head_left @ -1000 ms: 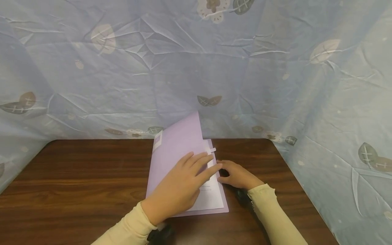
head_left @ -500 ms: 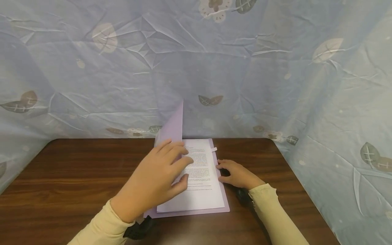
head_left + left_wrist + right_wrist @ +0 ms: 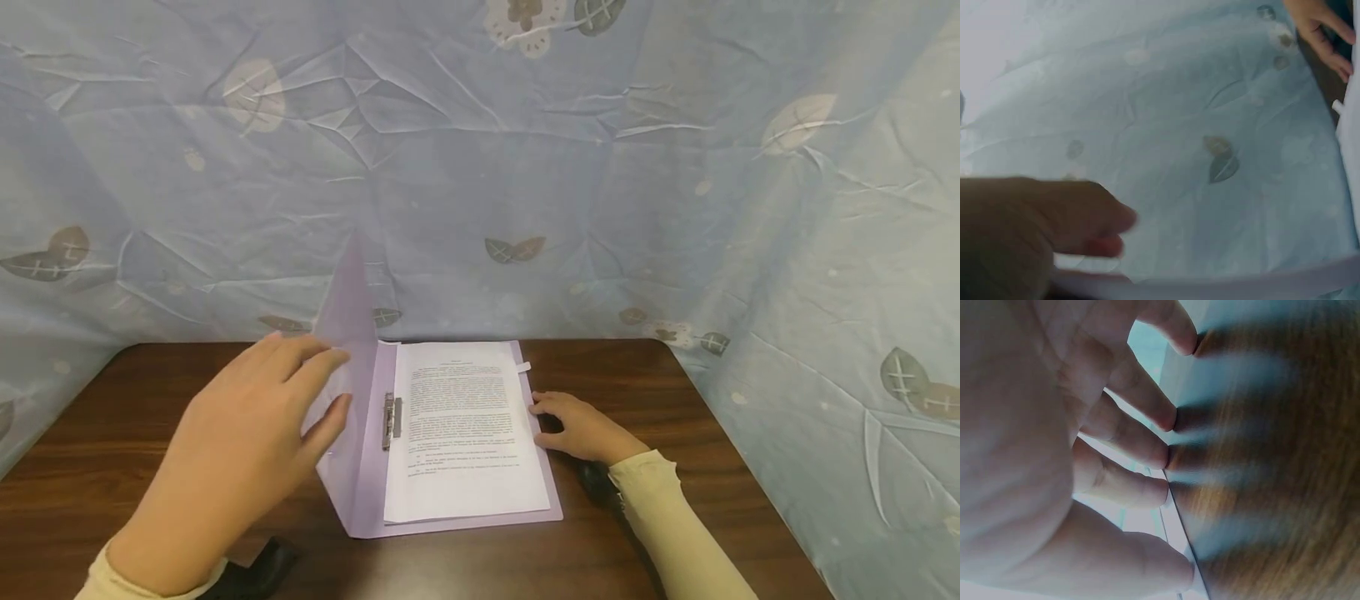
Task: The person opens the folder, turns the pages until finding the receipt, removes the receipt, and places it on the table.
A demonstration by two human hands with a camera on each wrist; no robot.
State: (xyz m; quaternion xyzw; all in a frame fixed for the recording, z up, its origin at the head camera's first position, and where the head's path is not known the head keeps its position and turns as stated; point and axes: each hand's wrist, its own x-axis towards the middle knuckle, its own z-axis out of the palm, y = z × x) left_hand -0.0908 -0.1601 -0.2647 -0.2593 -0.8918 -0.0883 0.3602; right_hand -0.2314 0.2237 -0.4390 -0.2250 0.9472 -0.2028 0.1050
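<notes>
A lilac folder lies on the table with its front cover standing up steeply on the left. Printed white sheets lie inside, beside a metal clip near the spine. My left hand is at the cover's inner face, fingers loosely bent and thumb apart. In the left wrist view, its fingers are just above the pale cover edge; contact cannot be made out. My right hand rests at the folder's right edge, its fingertips touching down on the wood and thumb by the edge.
A dark brown wooden table carries the folder. A blue patterned cloth hangs behind and at both sides. A small white tab sticks out from the folder's right side.
My left hand has moved left as the cover swung from leaning over the pages to standing steeply at the left. The printed page and clip have come into view. My right hand stays put.
</notes>
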